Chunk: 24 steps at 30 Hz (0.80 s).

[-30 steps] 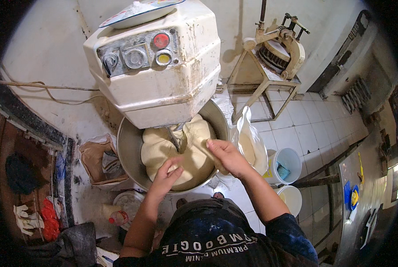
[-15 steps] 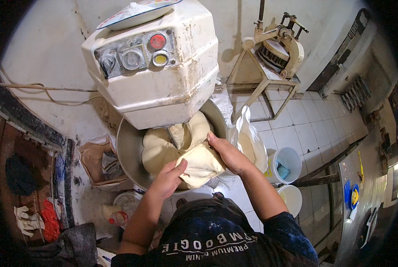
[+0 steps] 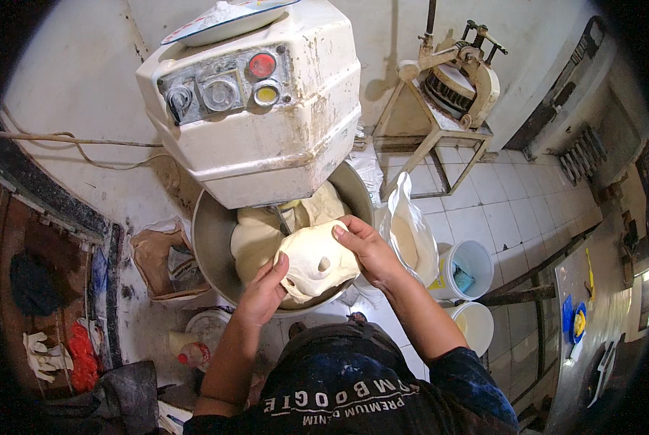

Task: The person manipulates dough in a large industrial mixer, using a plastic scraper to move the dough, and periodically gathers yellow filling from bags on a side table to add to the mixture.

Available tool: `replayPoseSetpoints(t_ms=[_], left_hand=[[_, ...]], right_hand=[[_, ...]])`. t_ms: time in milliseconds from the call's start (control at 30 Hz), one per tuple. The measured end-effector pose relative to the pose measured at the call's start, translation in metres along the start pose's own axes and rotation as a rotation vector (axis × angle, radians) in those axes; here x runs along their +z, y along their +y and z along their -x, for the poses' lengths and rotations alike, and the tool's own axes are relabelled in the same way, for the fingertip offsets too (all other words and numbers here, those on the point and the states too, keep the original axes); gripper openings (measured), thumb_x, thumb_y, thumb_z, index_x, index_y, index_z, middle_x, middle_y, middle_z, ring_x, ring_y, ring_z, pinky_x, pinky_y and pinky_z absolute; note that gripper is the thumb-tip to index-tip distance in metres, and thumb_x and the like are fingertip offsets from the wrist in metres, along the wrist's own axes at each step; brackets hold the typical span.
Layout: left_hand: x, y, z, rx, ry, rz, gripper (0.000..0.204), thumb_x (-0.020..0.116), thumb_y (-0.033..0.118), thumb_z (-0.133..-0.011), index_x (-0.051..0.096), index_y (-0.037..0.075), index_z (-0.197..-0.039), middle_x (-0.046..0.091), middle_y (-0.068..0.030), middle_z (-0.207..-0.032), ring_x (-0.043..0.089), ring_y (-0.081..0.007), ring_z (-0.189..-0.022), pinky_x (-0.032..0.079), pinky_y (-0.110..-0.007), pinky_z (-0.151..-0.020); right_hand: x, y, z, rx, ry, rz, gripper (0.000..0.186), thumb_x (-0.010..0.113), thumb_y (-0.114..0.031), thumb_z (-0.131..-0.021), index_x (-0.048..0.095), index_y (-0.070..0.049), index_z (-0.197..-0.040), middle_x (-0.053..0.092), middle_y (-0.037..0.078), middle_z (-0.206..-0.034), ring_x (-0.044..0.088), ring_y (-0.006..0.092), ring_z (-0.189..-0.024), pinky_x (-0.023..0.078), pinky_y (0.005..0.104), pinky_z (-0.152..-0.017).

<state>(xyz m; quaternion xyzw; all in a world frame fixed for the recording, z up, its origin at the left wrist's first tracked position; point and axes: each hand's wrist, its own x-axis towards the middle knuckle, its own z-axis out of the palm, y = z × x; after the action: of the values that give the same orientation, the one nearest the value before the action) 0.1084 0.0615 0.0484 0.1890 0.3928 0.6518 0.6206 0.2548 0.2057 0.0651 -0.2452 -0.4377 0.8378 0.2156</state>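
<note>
Pale, soft dough lump (image 3: 315, 262) now raised clear of the round steel mixer bowl (image 3: 212, 239); earlier it lay inside. Left hand (image 3: 264, 293) and right hand (image 3: 368, 250) clasp it from both sides.

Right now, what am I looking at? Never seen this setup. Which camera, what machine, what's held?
This is one fisheye camera worn on a person's head, looking down, so straight edges bend. No robot: two bare hands. The left hand and right hand hold a pale dough lump over a metal mixing bowl with more dough inside. Above it sits a worn white dough mixer with round buttons. On the tiled floor stand white buckets and a plastic bag.
</note>
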Motion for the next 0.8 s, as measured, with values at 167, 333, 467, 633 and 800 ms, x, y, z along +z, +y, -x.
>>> replayPoseSetpoints(t_ms=[167, 333, 467, 633, 800], left_hand=[[-0.008, -0.008, -0.002, -0.013, -0.014, -0.006, 0.050, 0.041, 0.036, -0.094, 0.038, -0.001, -0.128, 0.049, -0.0116, -0.123, 0.044, -0.0212, -0.117, 0.035, -0.038, -0.096], [-0.031, -0.044, -0.015, -0.248, 0.198, -0.175, 0.072, 0.039, 0.063, -0.084, 0.037, 0.006, -0.128, 0.045, -0.0100, -0.125, 0.042, -0.0233, -0.116, 0.031, -0.044, -0.099], [-0.017, -0.057, -0.015, -0.268, 0.147, 0.229, 0.062, 0.039, 0.058, -0.087, 0.040, 0.008, -0.125, 0.047, -0.0076, -0.119, 0.046, -0.0226, -0.109, 0.038, -0.041, -0.093], [-0.010, -0.059, -0.017, -0.030, 0.201, 0.261, 0.034, 0.040, 0.028, -0.095, 0.045, 0.007, -0.122, 0.052, -0.0081, -0.114, 0.053, -0.0204, -0.102, 0.044, -0.036, -0.087], [0.006, -0.045, -0.007, -0.009, 0.152, 0.246, 0.030, 0.041, 0.024, -0.094, 0.050, 0.005, -0.117, 0.052, -0.0063, -0.118, 0.053, -0.0187, -0.102, 0.043, -0.036, -0.090]], right_hand=[[0.000, -0.004, 0.002, -0.004, 0.100, 0.162, 0.023, 0.054, -0.026, -0.089, 0.060, -0.004, -0.092, 0.061, 0.000, -0.082, 0.055, 0.0070, -0.075, 0.044, 0.0225, -0.068], [0.006, -0.011, 0.016, -0.362, 0.167, 0.905, 0.028, 0.057, -0.026, -0.084, 0.060, 0.000, -0.093, 0.062, 0.011, -0.078, 0.056, 0.0189, -0.071, 0.044, 0.0311, -0.065], [0.023, -0.012, 0.029, -0.512, -0.121, 1.471, 0.027, 0.061, -0.022, -0.078, 0.061, -0.003, -0.097, 0.060, 0.018, -0.084, 0.055, 0.0321, -0.079, 0.044, 0.0382, -0.072], [0.004, 0.018, 0.024, -0.397, -0.177, 1.258, 0.023, 0.061, -0.022, -0.080, 0.062, -0.006, -0.097, 0.059, 0.017, -0.088, 0.055, 0.0308, -0.082, 0.044, 0.0365, -0.074], [-0.011, 0.032, 0.002, 0.007, 0.004, 0.529, 0.025, 0.053, -0.026, -0.090, 0.059, -0.003, -0.096, 0.058, 0.005, -0.082, 0.054, 0.0154, -0.078, 0.043, 0.0296, -0.070]])
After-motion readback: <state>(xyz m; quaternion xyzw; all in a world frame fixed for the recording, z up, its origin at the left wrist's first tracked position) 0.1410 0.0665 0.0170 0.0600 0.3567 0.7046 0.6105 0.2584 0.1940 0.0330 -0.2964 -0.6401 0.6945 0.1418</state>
